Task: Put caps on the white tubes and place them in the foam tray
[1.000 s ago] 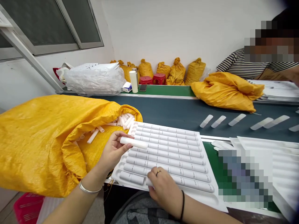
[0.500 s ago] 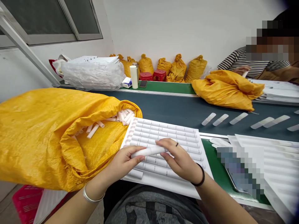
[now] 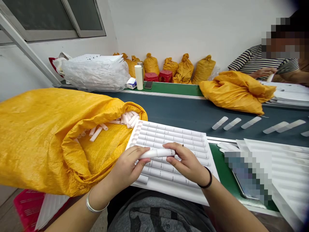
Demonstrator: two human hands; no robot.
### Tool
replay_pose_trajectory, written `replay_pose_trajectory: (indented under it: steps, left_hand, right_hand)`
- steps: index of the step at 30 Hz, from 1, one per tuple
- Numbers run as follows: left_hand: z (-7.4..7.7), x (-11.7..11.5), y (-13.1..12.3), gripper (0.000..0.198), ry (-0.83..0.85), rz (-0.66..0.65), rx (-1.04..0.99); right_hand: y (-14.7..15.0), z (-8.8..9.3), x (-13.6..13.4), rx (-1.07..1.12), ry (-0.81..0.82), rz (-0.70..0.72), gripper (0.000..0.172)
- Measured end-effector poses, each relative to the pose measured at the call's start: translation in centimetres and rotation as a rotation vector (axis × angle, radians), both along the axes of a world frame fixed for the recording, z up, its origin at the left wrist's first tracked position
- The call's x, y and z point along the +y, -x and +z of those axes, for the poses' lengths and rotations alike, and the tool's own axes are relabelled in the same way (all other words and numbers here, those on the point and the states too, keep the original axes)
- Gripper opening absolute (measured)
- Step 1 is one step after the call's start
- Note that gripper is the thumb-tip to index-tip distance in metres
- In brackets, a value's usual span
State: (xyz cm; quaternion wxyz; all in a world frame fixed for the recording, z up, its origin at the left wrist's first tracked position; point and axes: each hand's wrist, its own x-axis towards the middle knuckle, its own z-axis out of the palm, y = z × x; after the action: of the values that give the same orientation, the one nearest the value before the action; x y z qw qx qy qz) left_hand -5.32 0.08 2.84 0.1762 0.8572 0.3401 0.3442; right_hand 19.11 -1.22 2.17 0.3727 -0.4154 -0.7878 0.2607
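Observation:
Both hands hold one white tube (image 3: 156,153) just above a white moulded tray (image 3: 205,141) filled with rows of white tubes. My left hand (image 3: 125,170) pinches the tube's left end with closed fingers. My right hand (image 3: 187,164) grips its right end between thumb and fingers. The tray rests on my lap and the table edge. To its left lies an open yellow woven sack (image 3: 48,138) with several loose white tubes (image 3: 127,120) spilling at its mouth.
A dark conveyor belt (image 3: 183,112) runs behind the tray and carries several white tubes (image 3: 251,123). Another yellow sack (image 3: 236,91) lies on it. A person in a striped shirt (image 3: 256,59) works at the far right. Stacked empty trays (image 3: 285,154) sit to the right.
My right hand left the tray's front row and came up to grasp the tube held by my left hand. Both hands now hold it nearer me, lower over the tray.

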Motion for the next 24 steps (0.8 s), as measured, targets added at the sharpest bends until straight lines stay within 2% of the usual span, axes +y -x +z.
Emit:
replay_pose_trajectory:
  steps: [4,9,11,16,18,20,22,23,24]
  left_hand:
    - [0.0,0.0,0.2,0.033,-0.046,-0.005,-0.026]
    - [-0.3,0.2,0.0,0.045,-0.194,-0.054,0.0]
    - [-0.2,0.3,-0.2,0.047,-0.221,-0.067,0.011]
    - [-0.2,-0.6,-1.3,0.043,-0.23,-0.056,-0.006]
    - [-0.7,-0.6,-1.6,0.042,-0.208,-0.106,0.087]
    - [-1.5,0.7,-1.0,0.045,-0.161,-0.137,0.225]
    - [-2.2,3.4,0.8,0.052,-0.05,0.006,0.373]
    - [-2.5,5.1,2.4,0.053,0.037,0.179,0.458]
    - [-2.7,6.9,4.2,0.045,0.158,0.419,0.555]
  right_hand:
    - [0.0,0.0,0.1,0.018,-0.027,0.015,0.028]
    - [0.3,0.1,0.1,0.138,0.28,0.029,0.026]
    - [0.5,0.1,0.0,0.18,0.325,0.045,0.026]
    - [1.7,0.0,-1.1,0.121,0.22,0.016,0.028]
    - [1.9,-0.3,-0.8,-0.043,0.159,0.064,0.027]
    - [1.2,-0.9,0.6,-0.283,0.072,0.071,0.023]
    - [-0.9,-1.6,3.5,-0.494,0.043,-0.121,0.02]
    - [-2.6,-1.9,5.2,-0.566,0.067,-0.283,0.02]
    - [-4.7,-2.1,7.1,-0.61,0.116,-0.519,0.021]
